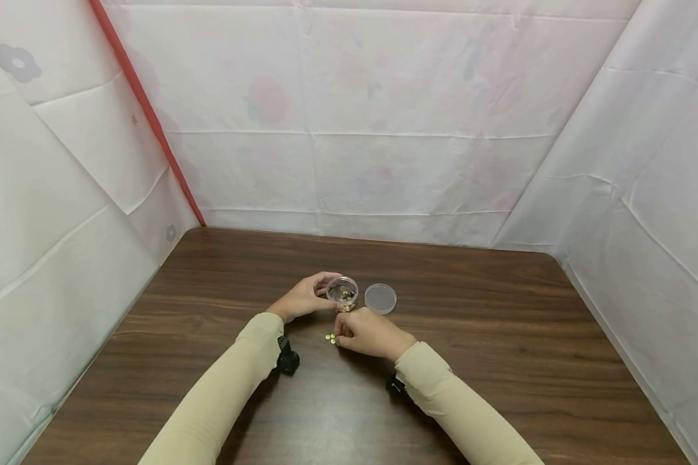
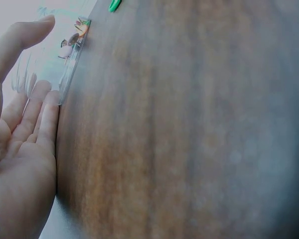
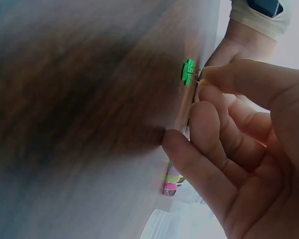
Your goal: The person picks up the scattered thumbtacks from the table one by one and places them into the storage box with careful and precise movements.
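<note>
In the head view, my left hand [image 1: 305,298] holds a clear round container [image 1: 334,289], its thumb and fingers spread around the sides. Several small colourful thumbtacks [image 2: 70,45] lie inside, seen through the wall in the left wrist view. My right hand [image 1: 371,332] is low over the table just in front of the container, thumb and index finger pinched together. A small thumbtack [image 3: 201,81] shows at those fingertips, mostly hidden by them. Beside them on the table lies a tight group of green thumbtacks [image 3: 188,72] with thin metal points.
A clear round lid [image 1: 380,298] lies flat on the brown wooden table [image 1: 500,336], right of the container. White printed sheeting [image 1: 349,116] hangs behind the table and along both sides. Black wrist cameras [image 1: 287,358] are strapped under the sleeves.
</note>
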Tool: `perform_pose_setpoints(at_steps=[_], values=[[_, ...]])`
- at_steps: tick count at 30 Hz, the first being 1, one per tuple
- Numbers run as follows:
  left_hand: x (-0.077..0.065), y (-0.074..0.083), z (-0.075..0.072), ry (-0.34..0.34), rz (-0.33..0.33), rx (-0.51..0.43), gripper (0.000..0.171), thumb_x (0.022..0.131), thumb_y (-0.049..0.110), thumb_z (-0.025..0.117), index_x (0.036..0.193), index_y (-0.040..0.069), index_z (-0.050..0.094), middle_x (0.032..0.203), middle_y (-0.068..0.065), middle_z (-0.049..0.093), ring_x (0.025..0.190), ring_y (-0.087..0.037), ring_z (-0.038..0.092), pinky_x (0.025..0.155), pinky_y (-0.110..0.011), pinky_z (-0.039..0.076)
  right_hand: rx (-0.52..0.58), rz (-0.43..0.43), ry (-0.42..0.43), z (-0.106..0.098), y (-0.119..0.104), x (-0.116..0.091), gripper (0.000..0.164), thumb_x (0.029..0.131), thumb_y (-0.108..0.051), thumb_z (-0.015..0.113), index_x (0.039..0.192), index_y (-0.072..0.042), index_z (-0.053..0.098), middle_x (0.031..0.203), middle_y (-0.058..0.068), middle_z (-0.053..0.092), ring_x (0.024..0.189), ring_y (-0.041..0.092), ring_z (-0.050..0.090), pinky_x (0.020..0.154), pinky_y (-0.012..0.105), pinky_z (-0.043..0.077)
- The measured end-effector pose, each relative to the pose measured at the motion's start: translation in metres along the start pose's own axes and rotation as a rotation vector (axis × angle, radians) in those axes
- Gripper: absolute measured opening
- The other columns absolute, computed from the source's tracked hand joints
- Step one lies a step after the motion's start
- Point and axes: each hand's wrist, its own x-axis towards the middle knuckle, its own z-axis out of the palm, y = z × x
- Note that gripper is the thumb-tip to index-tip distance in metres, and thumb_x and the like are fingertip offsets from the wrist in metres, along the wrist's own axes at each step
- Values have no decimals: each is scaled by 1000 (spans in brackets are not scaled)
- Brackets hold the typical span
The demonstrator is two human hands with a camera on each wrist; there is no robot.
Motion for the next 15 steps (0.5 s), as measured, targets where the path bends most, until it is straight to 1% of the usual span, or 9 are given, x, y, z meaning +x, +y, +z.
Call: perform_pose_setpoints(at_steps=[5,10,15], values=[[0,0,1,6,-5,5,67,73,23,80,132,25,49,131,-3,52,126,-22,39,107,-50,37,-2,44,-21,3,0,0,7,85,-23,67,81,-20,62,62,-12,54,53,-4,46,46,12,39],[-1,2,2,12,-12,8,69,73,25,81,133,25,48,133,-4,51,127,-25,38,106,-52,38,-11,73,-36,4,-2,-1,7,85,-23,68,83,-19,63,64,-12,55,53,-3,47,46,13,41],[-2,4,2,28,-32,18,67,72,25,81,131,28,49,130,0,53,126,-21,40,106,-49,38,-9,87,-48,4,-3,-2,7,84,-22,68,83,-18,64,64,-12,56,54,-2,48,47,13,42]])
